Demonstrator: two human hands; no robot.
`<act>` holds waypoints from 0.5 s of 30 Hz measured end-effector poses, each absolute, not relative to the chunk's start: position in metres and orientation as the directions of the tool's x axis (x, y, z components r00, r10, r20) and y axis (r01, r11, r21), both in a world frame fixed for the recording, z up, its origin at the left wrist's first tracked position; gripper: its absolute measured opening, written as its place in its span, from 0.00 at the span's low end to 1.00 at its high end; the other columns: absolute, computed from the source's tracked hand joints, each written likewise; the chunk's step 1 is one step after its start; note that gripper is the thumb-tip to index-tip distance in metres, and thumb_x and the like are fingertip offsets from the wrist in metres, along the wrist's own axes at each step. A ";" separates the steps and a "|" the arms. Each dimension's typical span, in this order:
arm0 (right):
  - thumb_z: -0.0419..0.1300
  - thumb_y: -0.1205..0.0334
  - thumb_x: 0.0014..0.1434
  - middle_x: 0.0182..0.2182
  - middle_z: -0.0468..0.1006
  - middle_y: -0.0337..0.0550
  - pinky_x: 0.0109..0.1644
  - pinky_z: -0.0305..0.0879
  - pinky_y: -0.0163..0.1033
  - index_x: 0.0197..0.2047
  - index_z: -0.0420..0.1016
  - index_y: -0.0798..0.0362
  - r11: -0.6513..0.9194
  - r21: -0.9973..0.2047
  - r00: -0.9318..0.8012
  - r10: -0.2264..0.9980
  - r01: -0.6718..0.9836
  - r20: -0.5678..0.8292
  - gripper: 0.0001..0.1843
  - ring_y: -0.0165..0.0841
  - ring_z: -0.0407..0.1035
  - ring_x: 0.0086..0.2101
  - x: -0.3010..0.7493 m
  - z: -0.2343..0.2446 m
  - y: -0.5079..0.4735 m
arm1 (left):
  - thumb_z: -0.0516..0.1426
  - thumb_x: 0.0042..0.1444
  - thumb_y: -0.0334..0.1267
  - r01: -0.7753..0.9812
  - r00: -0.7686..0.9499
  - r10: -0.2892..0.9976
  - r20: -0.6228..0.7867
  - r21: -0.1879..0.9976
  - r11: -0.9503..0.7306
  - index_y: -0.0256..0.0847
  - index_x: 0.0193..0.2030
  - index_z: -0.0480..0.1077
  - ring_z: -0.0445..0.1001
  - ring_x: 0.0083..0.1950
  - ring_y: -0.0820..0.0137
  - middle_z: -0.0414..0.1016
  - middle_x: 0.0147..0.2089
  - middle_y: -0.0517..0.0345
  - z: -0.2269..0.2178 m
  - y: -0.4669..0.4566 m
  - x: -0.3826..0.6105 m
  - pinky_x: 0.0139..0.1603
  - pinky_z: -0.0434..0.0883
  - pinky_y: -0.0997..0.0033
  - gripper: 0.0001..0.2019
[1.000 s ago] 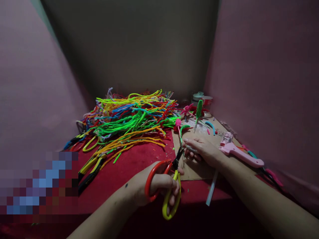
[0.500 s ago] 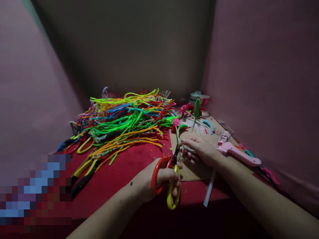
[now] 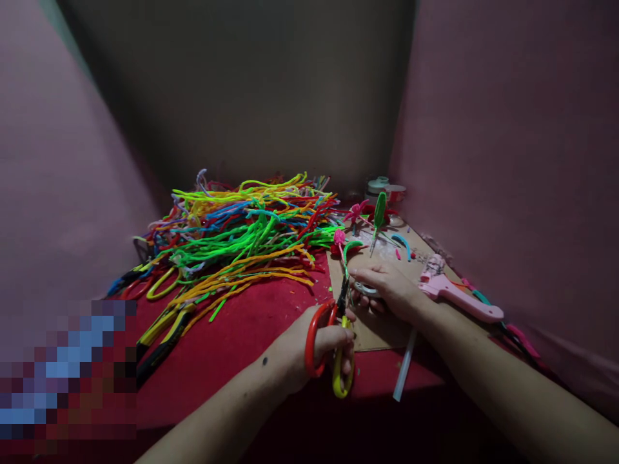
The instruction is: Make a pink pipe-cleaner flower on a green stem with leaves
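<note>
My left hand [image 3: 333, 345] is wrapped round scissors with one red and one yellow handle [image 3: 344, 380]. Their dark blades [image 3: 342, 293] point up and reach the lower stem of a small pipe-cleaner flower [image 3: 339, 238], which has a pink head and a curved green leaf. Close by on the right, my right hand [image 3: 382, 287] is closed, with its thumb and fingertips at that stem. A pale ring-shaped thing [image 3: 366, 289] also sits in its fingers; its kind is unclear. The blade tips are too small and dark to make out.
Colourful pipe cleaners [image 3: 251, 232] are heaped at left, with yellow-and-black pliers [image 3: 167, 325] in front. A pink glue gun [image 3: 459, 299] with a glue stick [image 3: 405, 366] lies right. A green leaf piece [image 3: 380, 209] and jars [image 3: 378, 185] stand behind the cardboard [image 3: 382, 335].
My left hand and the scissors have shifted slightly right and up, closer to my right hand. My right hand and the flower stay nearly in place.
</note>
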State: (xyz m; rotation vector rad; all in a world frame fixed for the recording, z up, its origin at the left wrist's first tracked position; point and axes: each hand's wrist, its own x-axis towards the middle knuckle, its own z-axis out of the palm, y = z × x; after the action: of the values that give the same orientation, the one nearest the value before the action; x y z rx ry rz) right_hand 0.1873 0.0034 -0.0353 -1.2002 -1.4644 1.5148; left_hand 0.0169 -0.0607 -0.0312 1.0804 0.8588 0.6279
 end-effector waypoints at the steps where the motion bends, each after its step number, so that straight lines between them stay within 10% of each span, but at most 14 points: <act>1: 0.54 0.51 0.54 0.13 0.69 0.39 0.12 0.47 0.28 0.19 0.69 0.58 -0.115 -0.987 -0.325 0.935 0.109 -0.145 0.20 0.21 0.55 0.10 0.187 -0.036 0.004 | 0.54 0.49 0.34 -0.022 0.534 0.799 -0.277 0.940 0.340 0.38 0.42 0.61 0.67 0.19 0.73 0.68 0.19 0.63 -0.031 -0.060 0.017 0.20 0.65 0.76 0.13; 15: 0.56 0.62 0.47 0.16 0.70 0.41 0.13 0.50 0.28 0.20 0.70 0.57 -0.138 -0.988 -0.245 0.958 0.063 -0.150 0.09 0.23 0.59 0.14 0.184 -0.035 0.000 | 0.53 0.55 0.41 0.159 0.501 0.831 -0.241 0.970 0.185 0.38 0.41 0.61 0.58 0.14 0.78 0.61 0.15 0.67 -0.017 -0.057 0.015 0.15 0.58 0.80 0.10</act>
State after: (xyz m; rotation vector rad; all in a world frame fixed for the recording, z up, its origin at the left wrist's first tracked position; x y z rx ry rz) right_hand 0.1837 0.0004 -0.0352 -1.2218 -1.3561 1.4844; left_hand 0.0152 -0.0574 -0.0166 1.3262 0.9696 0.5975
